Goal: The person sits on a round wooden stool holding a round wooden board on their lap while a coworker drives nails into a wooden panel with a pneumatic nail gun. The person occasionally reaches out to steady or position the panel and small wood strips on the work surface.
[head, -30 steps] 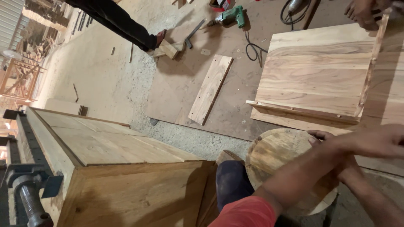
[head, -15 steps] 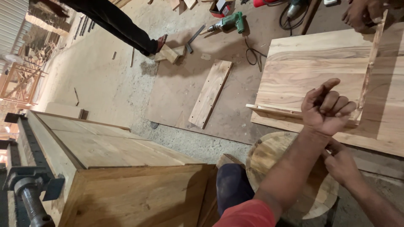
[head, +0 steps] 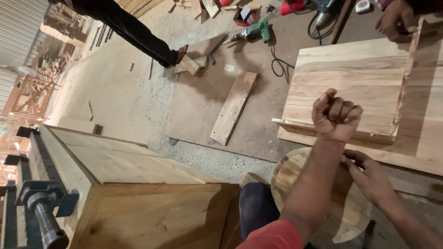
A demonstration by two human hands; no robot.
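Left hand [head: 336,116]: clenched fist, holding nothing visible | right hand [head: 369,177]: fingers loosely extended, apparently touching left forearm [head: 318,184]

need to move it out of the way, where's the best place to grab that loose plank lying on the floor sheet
Probably at its near end: the loose plank lies flat and alone on the brown floor sheet, with bare sheet along both long edges. Come from above and pinch across its narrow width. The far end sits nearer the green drill and its cable.

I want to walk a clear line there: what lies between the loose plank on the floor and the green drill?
In the head view, nothing lies between the plank and the green drill: only brown floor sheet and a pale smudge. The black cord loops just right of that line.
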